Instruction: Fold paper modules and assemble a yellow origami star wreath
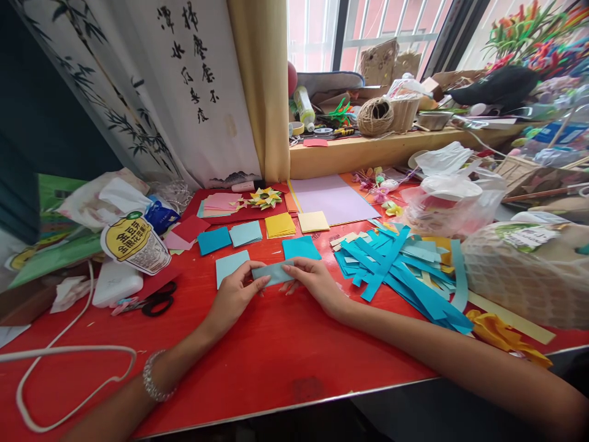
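Observation:
Between both hands, just above the red table [257, 362], I hold a light blue piece of paper [274, 274] that looks folded into a narrow rectangle. My left hand [237, 291] pinches its left end, and my right hand [315, 279] pinches the right end. A light blue paper square [226, 265] lies beside my left hand. Behind my right hand is a darker blue square [301, 248]. Farther back sit small paper stacks: blue [215, 240], pale blue [246, 233], yellow [280, 224] and cream [313, 221].
Blue paper strips [386, 264] are heaped right of my right hand. Black-handled scissors [159, 299] and a white cable [59, 350] lie to the left. A folded paper wreath [265, 197] and a lilac sheet [331, 197] are at the back. A netted bag [515, 276] stands far right.

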`<state>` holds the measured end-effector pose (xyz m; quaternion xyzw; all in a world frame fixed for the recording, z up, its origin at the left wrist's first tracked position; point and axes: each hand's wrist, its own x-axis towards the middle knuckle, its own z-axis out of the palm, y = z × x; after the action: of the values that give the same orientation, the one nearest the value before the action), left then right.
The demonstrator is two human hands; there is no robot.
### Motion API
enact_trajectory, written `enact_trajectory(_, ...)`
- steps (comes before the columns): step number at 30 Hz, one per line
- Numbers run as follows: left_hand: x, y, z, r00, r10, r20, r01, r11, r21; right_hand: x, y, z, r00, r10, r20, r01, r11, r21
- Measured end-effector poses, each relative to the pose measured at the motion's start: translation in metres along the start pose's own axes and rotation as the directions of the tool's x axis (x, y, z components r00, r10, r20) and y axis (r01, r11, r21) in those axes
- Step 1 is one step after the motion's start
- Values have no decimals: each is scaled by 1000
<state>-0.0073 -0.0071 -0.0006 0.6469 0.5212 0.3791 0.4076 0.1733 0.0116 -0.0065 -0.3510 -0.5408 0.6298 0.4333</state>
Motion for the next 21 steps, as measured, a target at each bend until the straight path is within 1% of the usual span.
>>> enact_trajectory(8,0,2,0,1000,-6,1,6,1000,21,-2,0,0,1000,9,11,-9,1000,10)
enact_trajectory(11,0,3,0,1000,-9,1,9,998,57,-2,0,0,1000,16,0,-16,1000,-2)
enact_trajectory(14,0,6,0,1000,-10,-23,13,994,112,-1,0,0,1000,18,1,-18,1000,-11)
enact_trajectory(21,1,8,-3,999,28,-40,-20,982,187,-1,0,0,1000,27,2,-27,999,-33)
